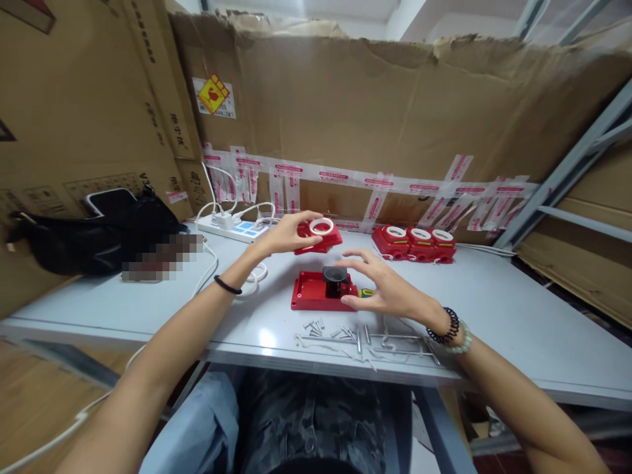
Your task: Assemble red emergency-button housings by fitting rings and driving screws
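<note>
My left hand [292, 233] grips a red housing part with a white ring [332, 238], held above the table. Below it, a shallow red base [310, 293] lies on the tabletop, with a black round-topped component [336, 280] standing in its right part. Around the right end of that base, my right hand [378, 283] has its thumb and fingers spread apart, close to the black component. Whether its fingertips touch the base I cannot tell. The yellow-green end of a tool [366, 293] shows behind the right hand.
Several screws [316, 326] and metal rods [395, 342] lie near the front edge. Three red units with white rings [415, 243] stand at the back right. A white power strip [234, 227] with cables and a black bag [108, 230] occupy the left. Cardboard [345, 99] walls the back.
</note>
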A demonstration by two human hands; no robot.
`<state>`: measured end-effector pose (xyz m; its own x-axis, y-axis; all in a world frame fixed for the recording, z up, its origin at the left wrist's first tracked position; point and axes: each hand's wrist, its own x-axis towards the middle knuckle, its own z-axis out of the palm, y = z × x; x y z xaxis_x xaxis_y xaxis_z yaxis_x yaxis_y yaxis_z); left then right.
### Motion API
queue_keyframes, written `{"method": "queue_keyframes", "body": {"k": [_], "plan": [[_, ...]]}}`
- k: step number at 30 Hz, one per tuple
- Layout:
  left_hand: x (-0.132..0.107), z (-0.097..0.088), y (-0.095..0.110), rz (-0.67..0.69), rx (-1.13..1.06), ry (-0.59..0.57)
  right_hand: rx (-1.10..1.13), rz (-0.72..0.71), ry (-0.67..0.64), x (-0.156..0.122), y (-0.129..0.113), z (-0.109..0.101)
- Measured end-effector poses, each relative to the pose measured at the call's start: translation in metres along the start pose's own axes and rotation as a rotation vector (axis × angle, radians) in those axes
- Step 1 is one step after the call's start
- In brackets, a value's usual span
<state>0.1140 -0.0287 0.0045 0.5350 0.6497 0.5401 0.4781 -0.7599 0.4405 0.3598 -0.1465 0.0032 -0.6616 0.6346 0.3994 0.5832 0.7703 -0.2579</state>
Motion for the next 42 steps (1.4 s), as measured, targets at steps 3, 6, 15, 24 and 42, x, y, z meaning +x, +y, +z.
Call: {"method": "queue_keyframes", "body": {"k": [3, 6, 15, 24, 42], "plan": [[-0.008, -0.019, 0.013, -0.017, -0.045, 0.037, -0.011, -0.02, 0.22, 0.001, 0.001, -0.003], [-0.015, -0.02, 0.033, 0.033, -0.107, -0.059, -0.021, -0.032, 0.416, 0.002, 0.004, -0.006], [-0.025, 0.005, 0.058, 0.17, -0.13, -0.3, -0.062, -0.023, 0.256, 0.001, 0.004, 0.0], [-0.028, 0.005, 0.055, 0.142, -0.112, -0.367, -0.112, 0.031, 0.053, 0.0, 0.005, 0.009], [-0.03, 0.008, 0.057, 0.106, -0.079, -0.39, -0.233, -0.022, 0.018, 0.001, 0.001, 0.005]]}}
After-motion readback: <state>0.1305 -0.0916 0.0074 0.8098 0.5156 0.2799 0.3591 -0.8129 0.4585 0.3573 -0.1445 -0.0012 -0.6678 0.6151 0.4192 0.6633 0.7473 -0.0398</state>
